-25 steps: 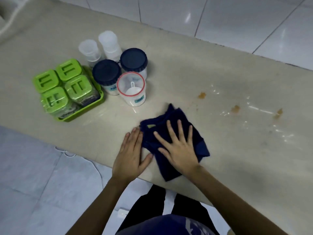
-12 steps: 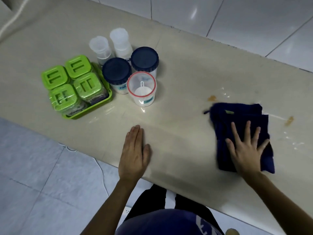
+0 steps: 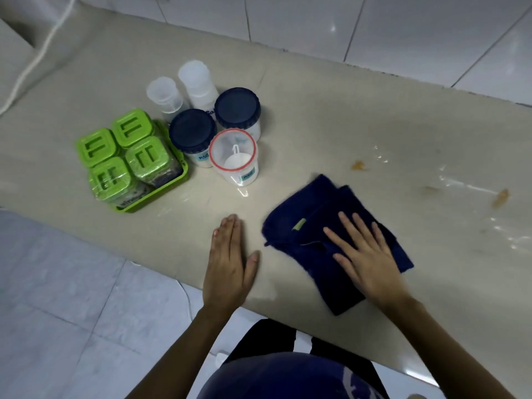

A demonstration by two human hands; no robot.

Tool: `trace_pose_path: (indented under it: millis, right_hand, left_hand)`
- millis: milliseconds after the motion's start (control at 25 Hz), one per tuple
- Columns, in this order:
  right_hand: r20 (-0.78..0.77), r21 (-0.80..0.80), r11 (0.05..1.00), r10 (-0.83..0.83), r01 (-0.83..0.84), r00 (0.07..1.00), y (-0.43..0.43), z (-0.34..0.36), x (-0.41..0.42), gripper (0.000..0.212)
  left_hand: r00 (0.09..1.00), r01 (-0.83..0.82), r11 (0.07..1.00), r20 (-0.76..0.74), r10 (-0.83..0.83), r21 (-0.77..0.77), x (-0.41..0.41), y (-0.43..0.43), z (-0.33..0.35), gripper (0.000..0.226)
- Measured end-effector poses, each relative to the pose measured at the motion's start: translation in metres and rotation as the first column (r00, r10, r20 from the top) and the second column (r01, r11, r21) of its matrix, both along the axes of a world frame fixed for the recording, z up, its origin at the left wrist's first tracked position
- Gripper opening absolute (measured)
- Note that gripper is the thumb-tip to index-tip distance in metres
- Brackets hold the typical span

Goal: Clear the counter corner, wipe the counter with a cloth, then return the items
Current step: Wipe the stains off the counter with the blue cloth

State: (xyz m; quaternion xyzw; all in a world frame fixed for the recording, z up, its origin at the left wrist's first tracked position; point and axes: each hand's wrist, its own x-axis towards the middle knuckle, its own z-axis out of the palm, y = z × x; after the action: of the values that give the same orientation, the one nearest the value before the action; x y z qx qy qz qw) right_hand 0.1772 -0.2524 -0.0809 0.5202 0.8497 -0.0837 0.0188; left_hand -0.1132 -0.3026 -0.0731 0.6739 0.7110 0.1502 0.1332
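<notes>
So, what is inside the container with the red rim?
Inside the red-rimmed container, a white scoop shows through its clear lid. White contents seem to lie below; how much is hidden.

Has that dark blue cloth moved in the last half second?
Yes. The blue cloth slid back left along the counter, away from the orange stains and nearer the red-rimmed jar, under the right hand.

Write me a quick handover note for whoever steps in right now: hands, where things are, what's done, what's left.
Right hand: flat, fingers spread, pressing the folded blue cloth on the counter.
Left hand: flat on the counter near its front edge, holding nothing.
Items: green tray of green-lidded jars, two dark-lidded jars and the red-rimmed jar grouped on the left.
Done: items moved aside; wiping under way.
Left: brown spots and wet streaks to the right of the cloth; then return the items.
</notes>
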Motion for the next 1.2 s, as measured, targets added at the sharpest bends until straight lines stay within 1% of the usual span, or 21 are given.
trace_pose_path:
  millis: [80, 120, 200, 240, 280, 360, 400, 440, 480, 560, 640, 720, 760, 880, 960, 1040, 1120, 1200]
  right_hand:
    - [-0.019, -0.052, 0.973, -0.225, 0.224, 0.974, -0.010, 0.004, 0.046, 0.056]
    - [0.001, -0.060, 0.946, -0.318, 0.317, 0.948, -0.016, 0.006, 0.055, 0.060]
    - [0.059, -0.043, 0.895, -0.440, 0.443, 0.896, -0.023, 0.008, 0.042, 0.065]
    - [0.070, -0.045, 0.896, -0.439, 0.442, 0.896, -0.026, 0.009, 0.024, 0.067]
    - [0.066, -0.055, 0.922, -0.381, 0.384, 0.922, -0.027, 0.010, 0.001, 0.069]
    - [0.034, -0.077, 0.982, -0.171, 0.173, 0.985, -0.038, 0.010, -0.055, 0.069]
    - [0.025, -0.087, 0.993, -0.081, 0.083, 0.996, -0.041, 0.009, -0.085, 0.069]
    - [0.012, -0.098, 0.994, -0.038, 0.039, 0.999, -0.042, 0.008, -0.111, 0.069]
    - [-0.007, -0.100, 0.995, -0.029, 0.028, 1.000, -0.041, 0.007, -0.127, 0.069]
    - [-0.038, -0.088, 0.996, -0.024, 0.020, 0.999, -0.038, 0.005, -0.134, 0.070]
    - [-0.082, -0.086, 0.996, -0.030, 0.023, 0.996, -0.033, 0.001, -0.120, 0.072]
    - [-0.120, -0.079, 0.995, -0.074, 0.065, 0.990, -0.025, 0.001, -0.093, 0.073]
    - [-0.115, -0.066, 0.993, -0.109, 0.101, 0.987, -0.019, 0.001, -0.078, 0.073]
    - [-0.047, -0.041, 0.949, -0.313, 0.311, 0.949, 0.009, 0.001, 0.002, 0.074]
    - [-0.006, -0.039, 0.884, -0.466, 0.465, 0.885, 0.028, 0.002, 0.068, 0.077]
    - [0.037, -0.062, 0.815, -0.575, 0.576, 0.817, 0.042, 0.008, 0.114, 0.082]
    - [0.087, -0.060, 0.788, -0.607, 0.613, 0.790, 0.050, 0.009, 0.123, 0.083]
    - [0.116, -0.036, 0.820, -0.564, 0.571, 0.817, 0.055, 0.007, 0.112, 0.078]
  left_hand:
    - [1.000, -0.005, 1.000, 0.011, 0.005, 0.012, 0.000, 0.000, -0.001, 0.066]
    - [1.000, -0.013, 1.000, 0.019, 0.013, 0.016, 0.000, 0.001, -0.002, 0.065]
    - [0.999, -0.032, 0.999, 0.038, 0.032, 0.015, -0.001, 0.001, -0.005, 0.063]
    - [0.999, -0.028, 1.000, 0.041, 0.028, 0.013, -0.001, 0.001, -0.005, 0.062]
    - [0.999, -0.017, 1.000, 0.033, 0.017, 0.017, 0.001, 0.001, -0.005, 0.061]
    - [1.000, 0.011, 1.000, -0.002, -0.011, 0.022, 0.002, -0.001, -0.006, 0.058]
    - [1.000, 0.011, 1.000, -0.003, -0.011, 0.008, -0.001, 0.000, -0.007, 0.058]
    - [1.000, 0.004, 1.000, -0.008, -0.004, -0.010, -0.004, 0.000, -0.007, 0.057]
    - [1.000, -0.006, 1.000, -0.020, 0.005, -0.023, -0.004, -0.001, -0.007, 0.058]
    - [0.999, 0.001, 0.999, -0.040, -0.003, -0.033, 0.000, -0.002, -0.006, 0.060]
    - [0.994, 0.085, 0.996, -0.072, -0.087, -0.034, 0.005, 0.001, 0.000, 0.062]
    - [0.979, 0.168, 0.985, -0.112, -0.171, -0.035, 0.015, 0.014, 0.004, 0.063]
    - [0.977, 0.179, 0.983, -0.116, -0.182, -0.035, 0.023, 0.023, 0.006, 0.064]
    - [0.981, 0.164, 0.986, -0.102, -0.167, -0.035, 0.061, 0.055, 0.010, 0.065]
    - [0.978, 0.167, 0.985, -0.117, -0.172, -0.048, 0.093, 0.073, 0.005, 0.064]
    - [0.981, 0.132, 0.989, -0.130, -0.141, -0.069, 0.118, 0.083, -0.001, 0.065]
    - [0.981, 0.094, 0.993, -0.161, -0.104, -0.073, 0.129, 0.084, -0.006, 0.066]
    - [0.981, 0.081, 0.995, -0.171, -0.090, -0.054, 0.130, 0.084, -0.008, 0.067]
